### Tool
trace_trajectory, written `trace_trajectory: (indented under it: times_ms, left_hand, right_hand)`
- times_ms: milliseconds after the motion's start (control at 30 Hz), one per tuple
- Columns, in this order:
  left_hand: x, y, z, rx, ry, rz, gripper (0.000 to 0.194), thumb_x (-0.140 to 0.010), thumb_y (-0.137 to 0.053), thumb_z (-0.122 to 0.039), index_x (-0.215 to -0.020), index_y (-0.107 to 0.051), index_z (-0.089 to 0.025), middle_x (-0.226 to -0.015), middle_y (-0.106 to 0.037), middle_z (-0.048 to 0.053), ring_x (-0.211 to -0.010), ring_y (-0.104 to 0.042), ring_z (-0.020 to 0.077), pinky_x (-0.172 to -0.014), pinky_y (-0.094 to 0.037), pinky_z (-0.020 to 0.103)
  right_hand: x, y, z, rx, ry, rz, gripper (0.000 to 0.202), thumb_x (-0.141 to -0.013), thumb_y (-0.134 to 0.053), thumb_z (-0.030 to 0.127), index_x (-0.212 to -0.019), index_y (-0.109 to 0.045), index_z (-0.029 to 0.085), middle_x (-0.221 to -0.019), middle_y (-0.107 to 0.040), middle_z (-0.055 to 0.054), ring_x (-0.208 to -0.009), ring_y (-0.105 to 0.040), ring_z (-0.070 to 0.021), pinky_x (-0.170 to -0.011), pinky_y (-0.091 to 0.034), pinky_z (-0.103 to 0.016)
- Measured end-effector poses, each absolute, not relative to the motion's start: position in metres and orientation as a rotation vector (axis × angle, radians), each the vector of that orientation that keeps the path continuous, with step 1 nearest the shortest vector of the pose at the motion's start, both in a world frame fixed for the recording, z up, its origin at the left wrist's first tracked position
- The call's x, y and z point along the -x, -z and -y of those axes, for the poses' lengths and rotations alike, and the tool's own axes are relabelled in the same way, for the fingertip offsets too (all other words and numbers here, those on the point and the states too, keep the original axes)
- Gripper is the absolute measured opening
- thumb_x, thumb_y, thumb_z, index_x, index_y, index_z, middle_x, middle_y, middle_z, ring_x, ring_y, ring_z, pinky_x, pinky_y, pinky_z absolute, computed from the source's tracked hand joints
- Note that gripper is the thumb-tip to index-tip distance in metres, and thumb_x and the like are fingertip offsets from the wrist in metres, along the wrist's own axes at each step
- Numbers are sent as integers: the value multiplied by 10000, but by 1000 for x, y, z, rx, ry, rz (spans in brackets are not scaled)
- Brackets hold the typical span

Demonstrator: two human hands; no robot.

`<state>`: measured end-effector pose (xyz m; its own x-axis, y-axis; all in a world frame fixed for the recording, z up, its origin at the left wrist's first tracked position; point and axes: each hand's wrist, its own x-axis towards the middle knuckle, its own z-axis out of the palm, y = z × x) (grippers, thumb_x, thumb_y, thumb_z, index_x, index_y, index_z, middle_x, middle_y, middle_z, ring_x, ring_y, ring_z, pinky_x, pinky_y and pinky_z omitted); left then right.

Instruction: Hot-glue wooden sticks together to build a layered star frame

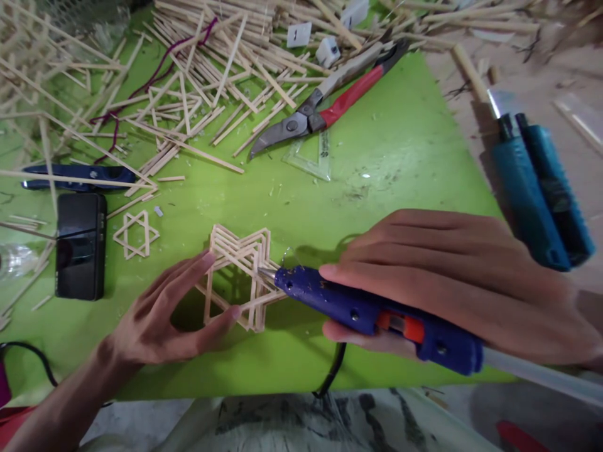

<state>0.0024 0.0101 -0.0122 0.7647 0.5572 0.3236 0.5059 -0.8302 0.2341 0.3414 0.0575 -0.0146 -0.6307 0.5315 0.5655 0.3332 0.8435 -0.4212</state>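
A star-shaped stack of thin wooden sticks (257,301) stands on the green tabletop, layer upon layer around a hollow middle. My left hand (160,314) steadies its left side, thumb and fingertips against the sticks. Wrapped in my right hand (452,276) is a blue hot glue gun (325,295) with an orange part in its body. Its metal nozzle is at the stack's right inner corner; I cannot tell whether it touches. A clear glue stick (541,375) juts from the gun's rear. A smaller flat stick star (136,235) lies left of the stack.
Loose wooden sticks (198,94) cover the back left. Red-handled pruning shears (325,100) lie beyond the stack, over a clear set square (311,160). On the left are a black phone-like device (81,246) and a dark blue tool (80,177). Teal-handled tools (537,188) lie at right.
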Motion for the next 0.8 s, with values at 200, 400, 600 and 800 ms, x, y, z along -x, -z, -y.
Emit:
trace_trajectory:
  times_ms: [200, 400, 600, 800]
  left_hand:
    - [-3, 13, -11, -2835, -615, -865, 427, -805, -850, -63, -1187, -746, -224, -1766, -362, 105, -1385, -679, 330, -1068, -688, 430]
    - [-2, 12, -10, -2833, -583, -865, 322, -801, -829, -24, -1070, -751, -182, -1777, -331, 124, -1419, -652, 343, -1092, -674, 454]
    - [-2, 14, -9, -2843, -599, -884, 341, -800, -854, -53, -1095, -742, -183, -1755, -370, 136, -1378, -682, 354, -1072, -688, 446]
    - [-2, 14, -11, -2849, -593, -883, 500, -809, -846, -74, -1255, -722, -261, -1744, -395, 109, -1346, -705, 345, -1006, -720, 445]
  right_hand:
    - [-341, 17, -57, 633, -333, 2325, 343, -900, -851, 489, -1087, -775, 212, -805, -792, -54, -730, -783, -222, -674, -667, -388]
    - [-342, 19, -58, 624, -351, 2334, 375, -916, -836, 492, -1123, -750, 192, -791, -788, -60, -731, -775, -218, -660, -650, -397]
    - [-342, 18, -58, 596, -335, 2308, 431, -879, -870, 501, -1126, -753, 168, -767, -771, -65, -695, -768, -227, -640, -646, -401]
    - [-344, 15, -58, 629, -387, 2334, 441, -892, -860, 484, -1174, -738, 167, -779, -752, -64, -694, -758, -231, -656, -649, -418]
